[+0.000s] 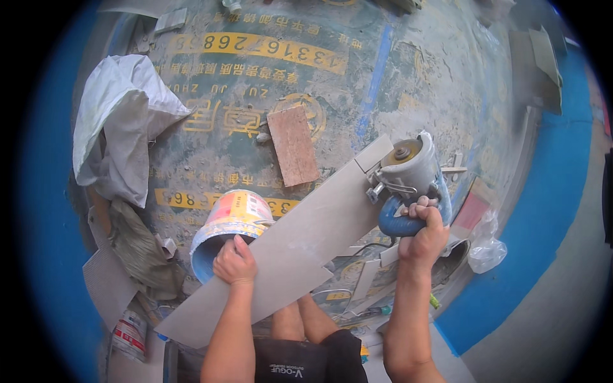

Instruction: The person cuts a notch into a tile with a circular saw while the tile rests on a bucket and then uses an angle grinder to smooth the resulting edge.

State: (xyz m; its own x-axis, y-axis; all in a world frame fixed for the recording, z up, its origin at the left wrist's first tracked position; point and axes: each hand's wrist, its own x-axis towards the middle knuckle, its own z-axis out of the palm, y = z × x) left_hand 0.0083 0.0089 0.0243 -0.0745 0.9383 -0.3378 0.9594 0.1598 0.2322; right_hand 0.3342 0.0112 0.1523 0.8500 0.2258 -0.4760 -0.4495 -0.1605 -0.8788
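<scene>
My right hand (424, 233) grips the blue rear handle of a handheld tile cutter (408, 169), which has a round blade and a grey metal guard. The cutter stands at the upper right end of a long light-grey tile (306, 230). A narrow seam there sets off a small end piece (374, 153). Closed at the tile's far left edge, my left hand (235, 262) has its fingers partly hidden. Beside that hand, a paint-splashed bucket (233, 220) lies tilted, its blue inside partly showing; the tile slants past it, above my legs.
A reddish-brown slab (293, 145) lies on the printed green floor covering (223, 89). White sacking (124, 121) is heaped at left, above a crumpled dull-green bag (147, 252). Tile offcuts (365, 279), a cable and a clear plastic bag (487, 246) lie around the cutter.
</scene>
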